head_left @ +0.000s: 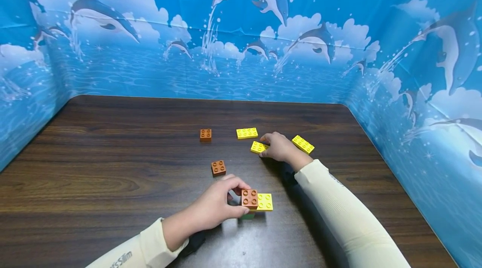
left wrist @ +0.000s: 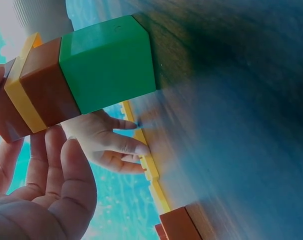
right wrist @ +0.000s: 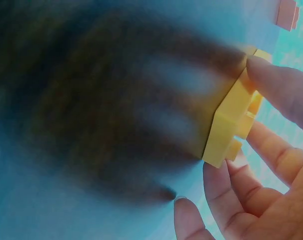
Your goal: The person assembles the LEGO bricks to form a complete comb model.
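My left hand (head_left: 211, 205) pinches the top brown brick (head_left: 249, 198) of a small stack between thumb and fingers. Under that brick a thin yellow plate (head_left: 265, 202) juts out to the right. Lower down, the left wrist view shows a second brown brick (left wrist: 49, 82) and a green block (left wrist: 109, 65) at the bottom, close to the tabletop. Farther forward, my right hand (head_left: 280, 147) grips a thin yellow brick (head_left: 258, 147) by its ends, low at the table. Its studs (right wrist: 244, 125) face the palm in the right wrist view.
One yellow brick (head_left: 246, 133) lies just beyond the right hand, another (head_left: 303, 144) to its right. Two loose brown bricks, one farther back (head_left: 205, 135) and one nearer (head_left: 218, 168), lie left of centre. A dolphin-printed sheet (head_left: 241, 67) walls the dark wooden table (head_left: 113, 167).
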`<state>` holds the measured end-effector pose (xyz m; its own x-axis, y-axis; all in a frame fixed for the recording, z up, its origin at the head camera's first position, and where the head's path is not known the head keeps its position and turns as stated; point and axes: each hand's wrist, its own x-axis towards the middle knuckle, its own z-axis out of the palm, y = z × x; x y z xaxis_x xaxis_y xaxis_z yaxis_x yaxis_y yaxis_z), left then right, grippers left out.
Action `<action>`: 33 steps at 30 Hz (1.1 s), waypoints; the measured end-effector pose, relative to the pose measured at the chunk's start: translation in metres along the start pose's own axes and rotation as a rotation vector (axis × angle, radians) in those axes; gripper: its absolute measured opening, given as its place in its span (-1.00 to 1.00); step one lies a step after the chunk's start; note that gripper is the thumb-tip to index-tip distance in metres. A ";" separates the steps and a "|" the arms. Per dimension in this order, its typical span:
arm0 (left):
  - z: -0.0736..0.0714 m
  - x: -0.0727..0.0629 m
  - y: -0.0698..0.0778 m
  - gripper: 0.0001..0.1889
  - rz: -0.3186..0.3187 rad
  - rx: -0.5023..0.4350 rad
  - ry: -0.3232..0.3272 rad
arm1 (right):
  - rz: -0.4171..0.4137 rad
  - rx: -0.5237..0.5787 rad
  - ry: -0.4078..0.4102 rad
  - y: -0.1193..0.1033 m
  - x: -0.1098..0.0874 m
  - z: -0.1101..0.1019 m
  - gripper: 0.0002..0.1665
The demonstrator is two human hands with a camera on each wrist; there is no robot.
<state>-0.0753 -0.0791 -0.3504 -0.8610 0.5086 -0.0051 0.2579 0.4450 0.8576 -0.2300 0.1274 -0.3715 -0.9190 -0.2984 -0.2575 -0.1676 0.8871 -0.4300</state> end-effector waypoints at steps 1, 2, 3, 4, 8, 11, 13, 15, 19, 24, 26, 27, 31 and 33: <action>0.000 0.000 0.000 -0.67 0.002 -0.002 -0.001 | 0.000 -0.003 -0.001 0.000 0.000 0.000 -0.42; 0.000 0.000 0.000 -0.67 0.003 -0.004 -0.002 | -0.003 -0.008 0.001 0.000 -0.001 0.001 -0.43; 0.000 0.000 0.001 -0.67 0.005 -0.007 -0.001 | -0.006 -0.014 0.002 0.000 -0.001 0.001 -0.44; 0.000 0.000 0.001 -0.67 0.006 -0.008 -0.001 | -0.006 -0.020 0.004 0.000 -0.001 0.001 -0.45; -0.001 -0.001 0.002 -0.66 0.003 -0.012 -0.001 | -0.008 -0.053 0.010 0.000 -0.003 0.002 -0.47; -0.001 -0.001 0.002 -0.65 0.000 -0.012 -0.002 | 0.000 -0.062 0.006 0.001 -0.005 0.002 -0.48; 0.000 -0.001 0.002 -0.65 -0.001 -0.009 -0.003 | 0.002 -0.063 0.002 0.001 -0.005 0.002 -0.49; 0.000 -0.001 0.002 -0.65 -0.005 -0.009 -0.006 | 0.002 -0.066 -0.001 0.002 -0.006 0.002 -0.49; 0.000 0.000 0.003 -0.65 -0.012 -0.006 -0.008 | 0.001 -0.068 0.003 0.003 -0.008 0.002 -0.48; 0.001 0.000 0.002 -0.66 -0.014 -0.007 -0.004 | -0.031 -0.071 0.027 0.002 -0.013 -0.001 -0.48; 0.001 0.000 0.002 -0.66 -0.014 -0.008 -0.003 | -0.049 -0.060 0.040 0.001 -0.016 -0.003 -0.49; 0.001 0.000 0.002 -0.66 -0.015 -0.009 -0.002 | -0.061 -0.057 0.047 0.000 -0.018 -0.003 -0.50; 0.000 0.000 0.002 -0.65 -0.016 -0.016 -0.003 | -0.103 -0.054 0.078 -0.003 -0.028 -0.004 -0.50; 0.000 0.000 0.002 -0.66 -0.018 -0.021 -0.005 | -0.125 -0.060 0.092 -0.004 -0.032 -0.004 -0.50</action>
<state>-0.0752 -0.0785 -0.3489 -0.8631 0.5045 -0.0234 0.2328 0.4385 0.8680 -0.2013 0.1349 -0.3577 -0.9179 -0.3768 -0.1242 -0.3012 0.8655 -0.4002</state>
